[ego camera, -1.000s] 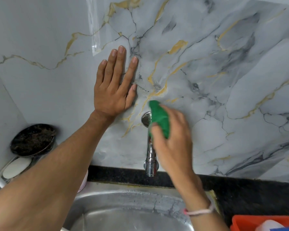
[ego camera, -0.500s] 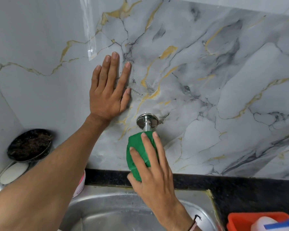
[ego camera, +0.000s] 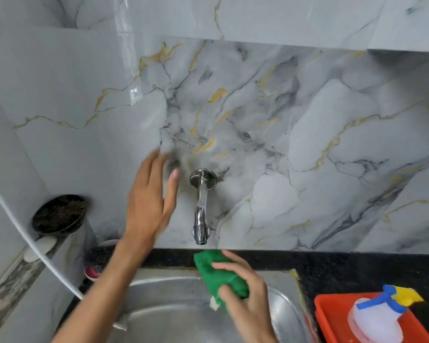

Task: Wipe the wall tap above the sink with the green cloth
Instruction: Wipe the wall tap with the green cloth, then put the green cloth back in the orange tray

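Observation:
A chrome wall tap (ego camera: 201,206) comes out of the marble-patterned wall (ego camera: 307,144) and points down over the steel sink (ego camera: 174,315). My right hand (ego camera: 243,295) holds the bunched green cloth (ego camera: 217,276) below the spout, over the sink's back rim; cloth and tap are apart. My left hand (ego camera: 150,201) is blurred, fingers spread, just left of the tap and off the wall, holding nothing.
A black counter strip (ego camera: 344,266) runs under the wall. A red tray (ego camera: 332,318) with a spray bottle (ego camera: 379,318) sits at the lower right. A dark round dish (ego camera: 58,214) and a soap bar (ego camera: 39,248) rest on the left ledge; a white hose (ego camera: 22,233) crosses there.
My right hand has slid the cloth down the tap from its base past the spout and off it. My left hand has left the wall and dropped lower, beside the tap.

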The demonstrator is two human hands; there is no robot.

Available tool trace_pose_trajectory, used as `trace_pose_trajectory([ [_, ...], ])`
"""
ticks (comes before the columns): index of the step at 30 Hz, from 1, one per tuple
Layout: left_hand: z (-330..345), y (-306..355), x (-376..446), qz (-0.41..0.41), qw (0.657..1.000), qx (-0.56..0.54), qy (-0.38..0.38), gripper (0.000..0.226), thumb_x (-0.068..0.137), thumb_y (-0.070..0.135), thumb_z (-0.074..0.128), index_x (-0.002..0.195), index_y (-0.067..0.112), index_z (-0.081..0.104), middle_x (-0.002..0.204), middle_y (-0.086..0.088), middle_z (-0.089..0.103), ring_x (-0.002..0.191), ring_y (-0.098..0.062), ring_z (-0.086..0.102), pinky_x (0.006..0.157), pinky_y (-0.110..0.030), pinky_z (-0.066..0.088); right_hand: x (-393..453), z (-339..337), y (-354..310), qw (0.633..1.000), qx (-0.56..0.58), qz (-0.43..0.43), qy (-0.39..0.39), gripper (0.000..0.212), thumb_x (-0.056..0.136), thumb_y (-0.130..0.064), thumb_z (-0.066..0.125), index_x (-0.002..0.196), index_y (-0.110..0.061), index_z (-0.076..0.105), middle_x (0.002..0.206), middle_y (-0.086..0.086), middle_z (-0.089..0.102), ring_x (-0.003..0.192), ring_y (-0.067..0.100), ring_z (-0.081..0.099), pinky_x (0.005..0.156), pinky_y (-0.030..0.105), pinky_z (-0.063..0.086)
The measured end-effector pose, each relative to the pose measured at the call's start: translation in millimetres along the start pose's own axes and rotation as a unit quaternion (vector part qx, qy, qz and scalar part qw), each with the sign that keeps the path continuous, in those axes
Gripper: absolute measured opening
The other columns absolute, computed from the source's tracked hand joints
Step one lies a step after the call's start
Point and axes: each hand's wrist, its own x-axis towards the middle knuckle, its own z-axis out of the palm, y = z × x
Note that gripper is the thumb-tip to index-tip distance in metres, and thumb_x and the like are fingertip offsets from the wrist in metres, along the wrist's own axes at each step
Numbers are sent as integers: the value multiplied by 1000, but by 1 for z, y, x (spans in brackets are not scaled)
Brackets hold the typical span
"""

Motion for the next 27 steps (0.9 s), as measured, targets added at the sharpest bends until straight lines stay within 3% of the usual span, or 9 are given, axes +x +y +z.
trace_pose_trajectory([
  [2,-13,34,-57,-87,990,-112,-24,45,104,54,37,127,23,61,122,4,70,114,-11,66,100,-29,51,-12,-30,-8,931,286,217,-65,65,44,-24,94,105,-6,82,118,24,78,113,49,71,87,47,63],
  [4,-18,73,-103,-195,950,-218,-106,49,96,66,41,116,30,68,106,12,77,102,-3,70,90,-26,56,-26,-62,-18,853,412,297,-123,75,48,-16,102,116,0,76,123,30,74,109,49,73,83,52,64],
  [7,-1,126,-147,-323,833,-354,-278,53,87,65,64,118,23,73,112,4,80,108,-12,74,95,-32,59,-41,-105,-36,865,384,272,-174,62,73,-4,87,132,-8,68,135,28,68,122,45,68,91,51,61],
  [10,30,177,-176,-393,772,-402,-298,31,87,25,79,110,6,74,99,-8,82,94,-24,79,74,-25,65,-47,-157,-33,893,325,292,-109,50,73,0,80,122,-7,73,124,33,72,112,53,70,85,60,62],
  [13,68,222,-201,-449,761,-380,-274,19,86,9,80,101,1,71,84,-9,76,79,-22,77,62,-30,67,-51,-214,-32,916,246,312,-58,33,83,-11,73,115,-5,76,115,30,77,104,50,75,89,67,60],
  [16,113,265,-231,-479,761,-335,-282,29,87,13,81,106,-4,68,102,-25,75,84,-27,77,62,-37,68,-58,-273,-19,954,84,287,-36,15,95,-12,68,104,-11,81,94,8,86,87,25,82,70,33,68],
  [18,142,286,-251,-489,769,-295,-287,31,86,16,84,106,-2,69,102,-25,74,78,-21,74,53,-32,65,-61,-312,-1,964,-42,260,-40,16,95,-16,71,92,-26,84,87,-11,85,83,7,79,66,12,59],
  [22,189,314,-290,-470,795,-199,-329,23,84,19,86,91,4,70,72,-1,67,57,-5,67,49,-27,61,-70,-369,57,926,-194,319,-53,7,86,-24,81,89,-19,77,86,1,83,82,16,79,88,43,65],
  [27,229,338,-327,-435,794,-41,-422,32,87,34,78,99,15,56,119,-12,71,112,-26,66,95,-35,55,-85,-395,104,853,-313,411,-80,28,79,-20,79,99,-16,59,102,4,69,97,23,70,89,38,63],
])
